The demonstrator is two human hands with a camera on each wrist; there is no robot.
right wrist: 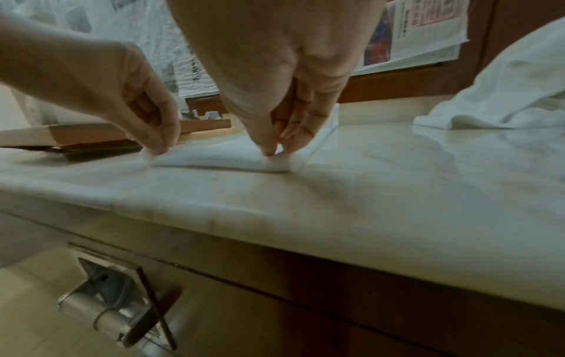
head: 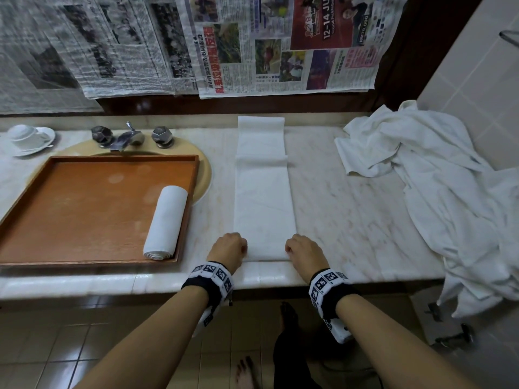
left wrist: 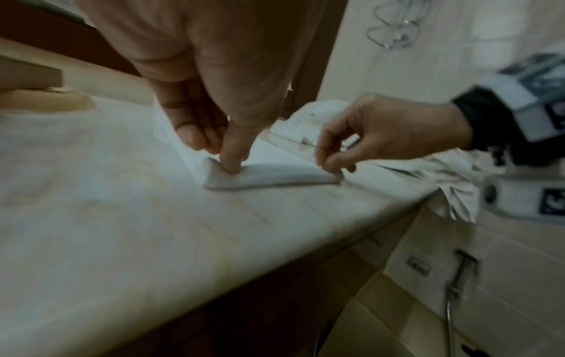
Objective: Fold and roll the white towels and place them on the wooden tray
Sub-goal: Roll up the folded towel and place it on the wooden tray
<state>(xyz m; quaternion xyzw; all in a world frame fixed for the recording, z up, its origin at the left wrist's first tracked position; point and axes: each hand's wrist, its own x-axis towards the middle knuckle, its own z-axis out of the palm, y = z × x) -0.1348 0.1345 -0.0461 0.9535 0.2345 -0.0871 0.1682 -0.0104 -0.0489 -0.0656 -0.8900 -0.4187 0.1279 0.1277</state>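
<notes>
Both hands, left (head: 229,248) and right (head: 302,249), pinch the near corners of the towel strip (head: 264,197), whose long axis runs straight away across the counter (head: 351,197), tray (head: 84,209) at left.

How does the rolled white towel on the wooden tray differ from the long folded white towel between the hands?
The rolled white towel is a finished cylinder; the long folded white towel lies flat as a strip, only its near end curled. The rolled one sits inside the wooden tray, untouched; the folded one lies on the marble counter, its near corners pinched by the left hand and right hand. Both are plain white.
</notes>
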